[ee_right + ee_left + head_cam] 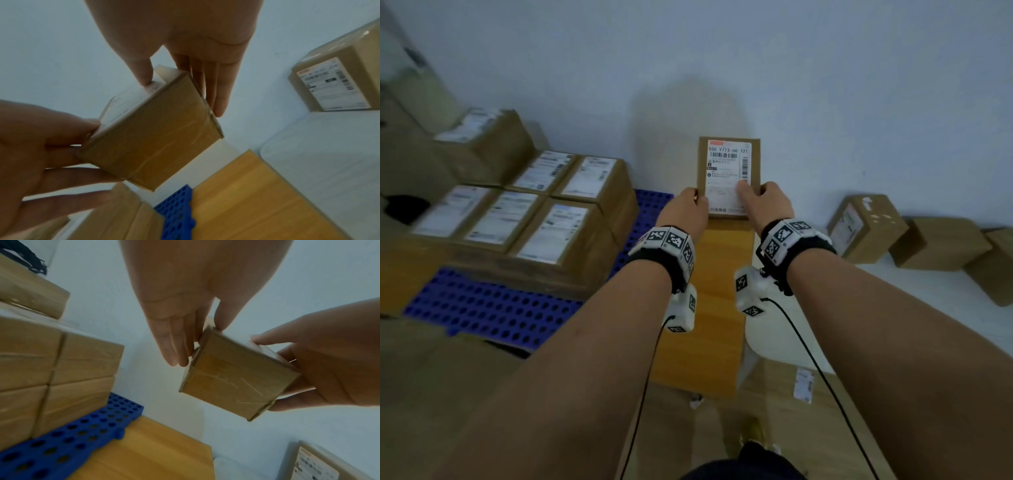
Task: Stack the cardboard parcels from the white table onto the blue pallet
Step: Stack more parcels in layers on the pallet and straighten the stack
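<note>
I hold a small cardboard parcel (727,178) with a white shipping label between both hands, in the air in front of the pale wall. My left hand (688,205) grips its left side, thumb on the label and fingers along the side. My right hand (760,198) grips the right side the same way. In the left wrist view the parcel (236,378) hangs above the floor, to the right of the blue pallet (61,443). The right wrist view shows the parcel (154,138) with my thumb on the label. The blue pallet (482,308) lies at the lower left.
Several labelled parcels (534,219) are stacked in layers on the pallet, leaving its near strip bare. The white table (928,287) at the right carries three parcels (859,226). A strip of wooden floor (722,291) separates pallet and table. A black object (404,205) sits far left.
</note>
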`<state>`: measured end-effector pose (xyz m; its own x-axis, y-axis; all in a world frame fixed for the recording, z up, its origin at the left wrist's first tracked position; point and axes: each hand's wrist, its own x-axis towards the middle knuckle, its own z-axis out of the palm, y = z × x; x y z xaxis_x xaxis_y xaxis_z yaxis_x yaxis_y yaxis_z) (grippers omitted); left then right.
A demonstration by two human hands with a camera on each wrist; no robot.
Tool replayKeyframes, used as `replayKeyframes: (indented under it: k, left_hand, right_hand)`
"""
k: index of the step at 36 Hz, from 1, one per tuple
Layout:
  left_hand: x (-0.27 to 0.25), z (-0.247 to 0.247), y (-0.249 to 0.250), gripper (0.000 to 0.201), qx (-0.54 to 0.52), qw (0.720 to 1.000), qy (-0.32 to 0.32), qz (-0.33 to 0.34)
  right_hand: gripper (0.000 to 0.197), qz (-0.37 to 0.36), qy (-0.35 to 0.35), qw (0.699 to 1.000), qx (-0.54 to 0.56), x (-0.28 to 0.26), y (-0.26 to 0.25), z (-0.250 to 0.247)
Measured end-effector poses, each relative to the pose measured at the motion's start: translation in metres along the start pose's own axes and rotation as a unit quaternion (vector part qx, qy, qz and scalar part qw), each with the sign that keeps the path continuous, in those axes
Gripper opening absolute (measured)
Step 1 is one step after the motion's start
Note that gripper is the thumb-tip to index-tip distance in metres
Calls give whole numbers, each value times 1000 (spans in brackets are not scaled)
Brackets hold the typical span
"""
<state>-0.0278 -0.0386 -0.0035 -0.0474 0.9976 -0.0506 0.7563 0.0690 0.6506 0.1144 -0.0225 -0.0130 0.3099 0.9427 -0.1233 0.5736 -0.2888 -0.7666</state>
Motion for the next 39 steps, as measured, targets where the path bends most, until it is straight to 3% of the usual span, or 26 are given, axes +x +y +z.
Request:
replayKeyframes:
  k: [10,20,28,39]
  left_hand:
    - [-65,-109,-71,34,-12,993,118,24]
    - [-105,-193,-136,37,-20,987,157,6]
    - [-79,-226,-169,30,-8,987,162,-21]
    - [23,-249,-205,35,132,977,170,-9]
  right_hand:
    - [54,-68,36,996,37,-101,-89,60]
    - [54,-106,7,993,55,-168,-151,119]
    - [60,-109,-28,993,38,-155,-191,158]
    - [57,-85,-54,994,32,-88,-234,216]
